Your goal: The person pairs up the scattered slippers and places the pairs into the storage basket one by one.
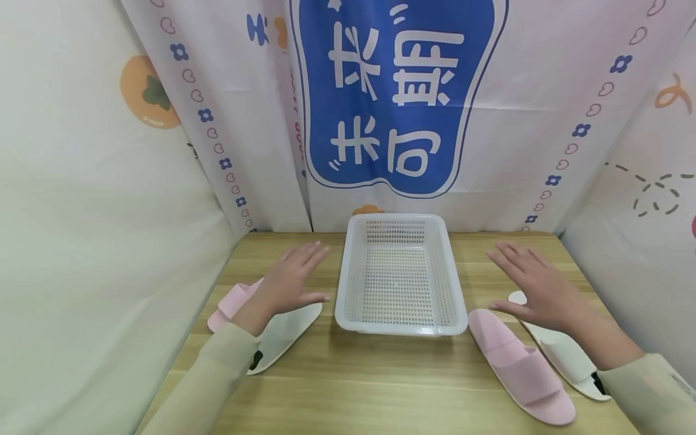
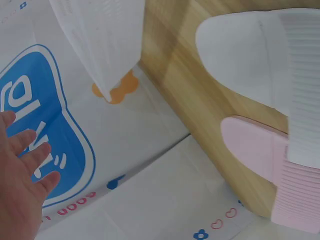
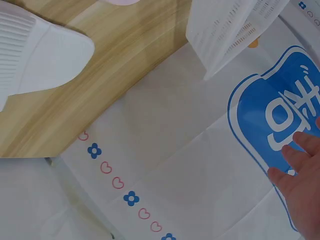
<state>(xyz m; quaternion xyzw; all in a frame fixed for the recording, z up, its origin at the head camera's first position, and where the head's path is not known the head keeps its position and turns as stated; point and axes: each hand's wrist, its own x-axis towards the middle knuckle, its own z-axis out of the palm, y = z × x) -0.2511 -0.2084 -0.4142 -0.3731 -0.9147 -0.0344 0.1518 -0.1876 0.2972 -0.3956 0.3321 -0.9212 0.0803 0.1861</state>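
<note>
My left hand (image 1: 288, 284) is held with fingers spread over the left side of the table, gripping nothing. Below it lie a pink slipper (image 1: 237, 300) and a white slipper (image 1: 293, 329), partly hidden by the hand and sleeve. On the other side my right hand (image 1: 538, 293), also with straight fingers and nothing in it, hangs above another white slipper (image 1: 565, 350). A second pink slipper (image 1: 522, 368) lies just left of that one. Between the hands stands a white plastic basket (image 1: 401, 329) with perforated walls. In the left wrist view both left slippers show ribbed straps.
The wooden table (image 1: 380, 386) meets a printed cloth (image 1: 261, 121) with a blue sign at its back edge. White cloth walls (image 1: 109, 241) rise at the left and right sides. The basket's far rim is close to the back cloth.
</note>
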